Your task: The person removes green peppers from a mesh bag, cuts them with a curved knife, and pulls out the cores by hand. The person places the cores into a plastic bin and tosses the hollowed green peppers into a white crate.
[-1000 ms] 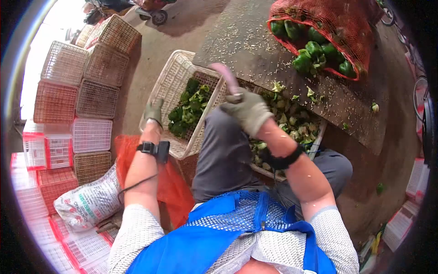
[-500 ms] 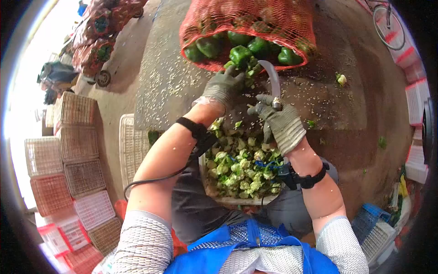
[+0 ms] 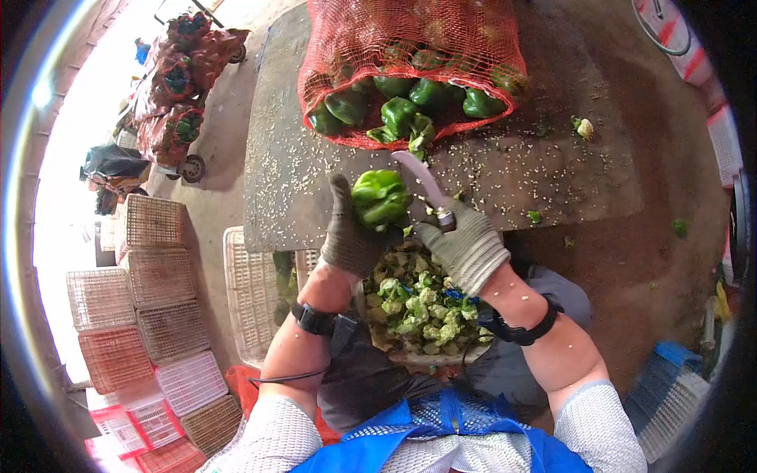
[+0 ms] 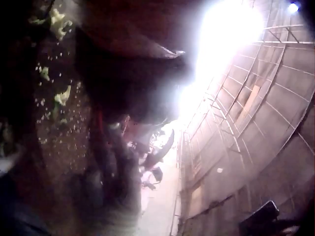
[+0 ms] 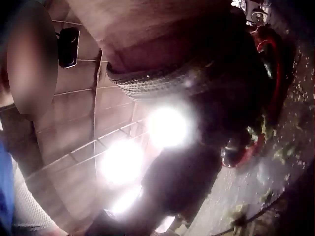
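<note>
In the head view my gloved left hand point(image 3: 351, 240) holds a green bell pepper point(image 3: 381, 197) near the table's front edge, thumb up along its left side. My gloved right hand point(image 3: 469, 246) grips the handle of a knife with a curved blade point(image 3: 424, 175). The blade points up and left, its tip just above the pepper's right side. Beyond both hands, a red mesh bag point(image 3: 410, 39) lies with its mouth towards me, and a loose bell pepper point(image 3: 398, 116) sits at that opening. Both wrist views are dark and glary; the right glove point(image 5: 216, 108) is a shadow there.
A crate of pale green pepper cores point(image 3: 430, 307) stands between my knees, below the seed-strewn table point(image 3: 552, 181). Left of it is a white plastic crate point(image 3: 248, 299). Stacked crates point(image 3: 162, 284) stand farther left, and a loaded cart point(image 3: 177, 94) is behind them.
My left hand has gone from the crate on the left to the bag's mouth, then back towards me with a bell pepper. The knife has stayed in my right hand, moving with the turned view.
</note>
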Demonstrator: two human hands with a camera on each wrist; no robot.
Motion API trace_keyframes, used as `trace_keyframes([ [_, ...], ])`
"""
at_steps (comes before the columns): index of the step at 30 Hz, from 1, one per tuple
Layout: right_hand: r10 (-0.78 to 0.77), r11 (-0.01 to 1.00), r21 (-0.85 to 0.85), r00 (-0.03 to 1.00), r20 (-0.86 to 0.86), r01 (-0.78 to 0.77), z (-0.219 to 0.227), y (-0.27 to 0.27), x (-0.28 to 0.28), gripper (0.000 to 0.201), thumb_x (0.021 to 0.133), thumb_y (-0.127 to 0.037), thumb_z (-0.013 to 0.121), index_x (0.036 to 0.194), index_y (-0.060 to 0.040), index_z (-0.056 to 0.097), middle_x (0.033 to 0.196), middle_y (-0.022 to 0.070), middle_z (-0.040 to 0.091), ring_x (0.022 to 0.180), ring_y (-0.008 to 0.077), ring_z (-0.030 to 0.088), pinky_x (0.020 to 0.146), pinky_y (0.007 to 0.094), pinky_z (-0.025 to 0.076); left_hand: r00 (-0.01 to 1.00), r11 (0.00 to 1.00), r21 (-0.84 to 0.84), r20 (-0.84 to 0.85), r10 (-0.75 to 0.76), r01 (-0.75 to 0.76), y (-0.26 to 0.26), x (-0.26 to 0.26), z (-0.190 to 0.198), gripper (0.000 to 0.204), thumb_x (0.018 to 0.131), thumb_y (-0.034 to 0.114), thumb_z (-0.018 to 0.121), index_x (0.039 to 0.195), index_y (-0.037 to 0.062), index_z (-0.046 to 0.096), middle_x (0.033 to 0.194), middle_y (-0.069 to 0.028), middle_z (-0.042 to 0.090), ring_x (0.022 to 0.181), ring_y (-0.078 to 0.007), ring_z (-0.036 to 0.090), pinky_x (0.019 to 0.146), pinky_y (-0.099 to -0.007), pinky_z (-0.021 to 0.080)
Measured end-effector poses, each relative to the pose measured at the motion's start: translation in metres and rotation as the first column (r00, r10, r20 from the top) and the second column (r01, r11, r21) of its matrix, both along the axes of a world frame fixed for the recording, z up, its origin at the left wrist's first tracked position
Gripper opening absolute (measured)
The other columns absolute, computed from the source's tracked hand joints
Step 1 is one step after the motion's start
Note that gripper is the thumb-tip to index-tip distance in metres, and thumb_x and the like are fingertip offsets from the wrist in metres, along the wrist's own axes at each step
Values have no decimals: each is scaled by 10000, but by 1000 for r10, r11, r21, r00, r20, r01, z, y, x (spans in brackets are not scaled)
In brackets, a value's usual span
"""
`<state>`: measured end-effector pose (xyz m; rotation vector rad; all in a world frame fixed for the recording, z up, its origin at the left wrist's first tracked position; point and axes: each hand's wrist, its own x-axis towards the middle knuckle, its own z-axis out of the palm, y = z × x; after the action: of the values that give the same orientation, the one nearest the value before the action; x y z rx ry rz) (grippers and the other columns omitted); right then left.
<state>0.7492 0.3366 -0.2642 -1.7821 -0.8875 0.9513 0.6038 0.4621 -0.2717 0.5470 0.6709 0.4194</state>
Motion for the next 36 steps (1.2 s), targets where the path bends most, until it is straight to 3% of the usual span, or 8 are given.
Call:
trace_keyframes([
  [6, 18, 944, 324, 988, 153, -68, -22, 1, -19, 313, 825, -119, 698, 1118, -32, 632, 949, 184, 688, 845, 303, 668, 751, 384, 528, 957, 799, 589, -284, 67, 118, -24, 12, 16, 467, 863, 230, 740, 1217, 17, 520, 1025, -78, 641, 886, -174, 630, 823, -312, 533],
  [9, 71, 983, 165, 996, 54, -79, -22, 11, -28, 300, 872, -131, 639, 1150, -23, 607, 1080, 198, 673, 995, 349, 645, 854, 385, 514, 844, 354, 894, -401, 357, 275, -34, 7, 23, 483, 858, 197, 744, 1224, -9, 505, 996, -99, 641, 878, -190, 634, 818, -323, 532],
  [16, -11, 996, 89, 995, 97, 2, -31, 23, -39, 293, 836, -129, 636, 1100, -3, 617, 966, 242, 675, 923, 398, 658, 800, 437, 534, 885, 201, 973, -188, 426, 110, -22, 3, -6, 444, 891, 156, 695, 1237, -6, 469, 1084, -129, 603, 993, -200, 593, 903, -315, 485],
  [21, 70, 997, 27, 968, 239, -79, -87, 44, -66, 302, 826, -126, 619, 1099, 2, 628, 972, 271, 669, 923, 452, 646, 780, 482, 545, 816, 264, 964, -126, 564, -34, -14, 23, -1, 371, 960, 353, 612, 1136, 40, 521, 1016, -55, 615, 864, -136, 585, 753, -274, 500],
  [24, 251, 954, -230, 930, 269, -191, -31, 44, -56, 299, 847, -113, 596, 1122, 1, 619, 919, 254, 673, 841, 415, 647, 754, 444, 537, 837, 678, 615, -51, 544, -403, 19, 24, -8, 456, 960, 528, 551, 1077, 88, 587, 913, -28, 644, 739, -119, 602, 617, -231, 487],
  [27, 168, 959, -255, 970, 174, -120, -29, 44, -55, 294, 842, -103, 591, 1113, 8, 617, 826, 231, 671, 753, 366, 652, 692, 415, 524, 759, 755, 294, -124, 639, -587, 45, 14, -15, 437, 990, 535, 462, 1020, 131, 627, 824, -10, 660, 635, -176, 615, 506, -246, 479],
  [30, 28, 980, -195, 996, -90, -45, -22, 36, -39, 307, 830, -146, 653, 1086, 21, 620, 774, 181, 665, 688, 233, 641, 643, 367, 505, 838, 862, 118, -203, 506, -492, 61, -6, -25, 424, 985, 522, 482, 1044, 124, 613, 878, -43, 673, 701, -195, 651, 503, -278, 499],
  [36, 33, 998, -58, 997, 63, -29, 9, 28, -14, 450, 779, -274, 801, 1104, -7, 640, 825, 120, 690, 719, 173, 623, 695, 343, 514, 996, 999, -27, -81, -28, 26, 25, 4, -18, 540, 961, 556, 503, 1127, 55, 621, 1009, -95, 698, 868, -216, 690, 734, -341, 573],
])
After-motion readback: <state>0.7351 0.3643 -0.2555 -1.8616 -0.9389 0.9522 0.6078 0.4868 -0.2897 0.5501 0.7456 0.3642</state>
